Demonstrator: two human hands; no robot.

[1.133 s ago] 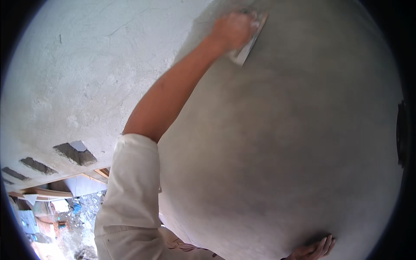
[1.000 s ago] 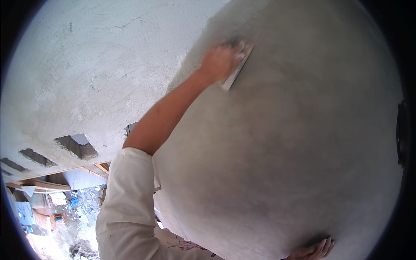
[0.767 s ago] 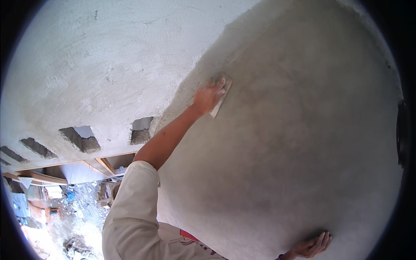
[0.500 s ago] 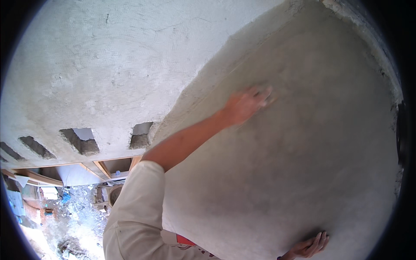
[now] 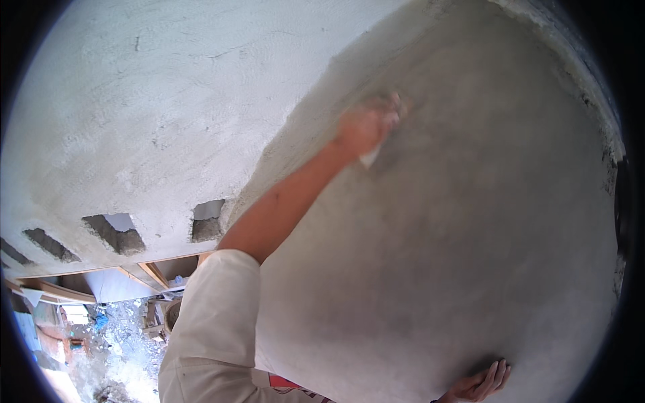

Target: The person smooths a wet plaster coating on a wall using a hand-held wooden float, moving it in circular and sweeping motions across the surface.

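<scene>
My left hand (image 5: 366,124), smeared by motion, is pressed toward the damp grey plaster (image 5: 437,255) of a wall, in its upper middle. Its fingers appear closed around a flat plastering tool (image 5: 369,157); one pale corner sticks out below the hand, while the rest is hidden or blurred. A light sleeve covers my left upper arm. At the lower right, my right hand (image 5: 480,383) rests against the same plaster with its fingers stretched out and close together. Nothing shows in it.
Paler, drier plaster (image 5: 181,101) covers the upper left. Several rectangular openings (image 5: 205,220) are cut along its lower edge. Below them are wooden frames (image 5: 144,277) and a rubble-strewn floor (image 5: 127,336). A rough edge (image 5: 591,101) bounds the wall at the right.
My left hand has swept up and to the left across the plaster, and the tool's pale corner now shows beneath it. My right hand stays in place. The view has shifted slightly.
</scene>
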